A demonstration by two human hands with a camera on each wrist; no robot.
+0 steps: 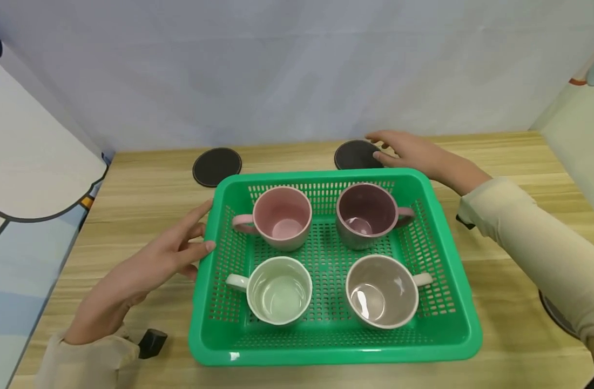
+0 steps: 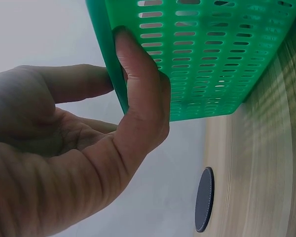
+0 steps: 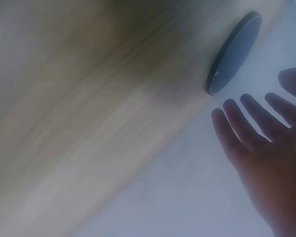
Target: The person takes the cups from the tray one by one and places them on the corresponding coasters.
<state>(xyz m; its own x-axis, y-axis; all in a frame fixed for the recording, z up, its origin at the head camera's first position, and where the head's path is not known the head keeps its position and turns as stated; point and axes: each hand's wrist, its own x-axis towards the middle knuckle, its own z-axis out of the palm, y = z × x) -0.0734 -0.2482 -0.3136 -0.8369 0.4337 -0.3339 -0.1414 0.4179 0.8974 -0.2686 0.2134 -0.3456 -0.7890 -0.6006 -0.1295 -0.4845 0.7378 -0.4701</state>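
Observation:
A green plastic basket with slotted walls holds a pink mug, a dark mauve mug, a pale green mug and a beige mug. My left hand grips the basket's left rim. In the left wrist view, one bent finger lies against the slotted wall under the rim. Past the basket's far right corner, my right hand holds nothing, its fingers loosely spread. Its fingertips overlap the edge of a round black coaster in the head view.
Another black coaster lies behind the basket's far left corner. A third dark disc is partly hidden under the right sleeve. The wooden table ends at a pale backdrop. A small black object sits by the left wrist.

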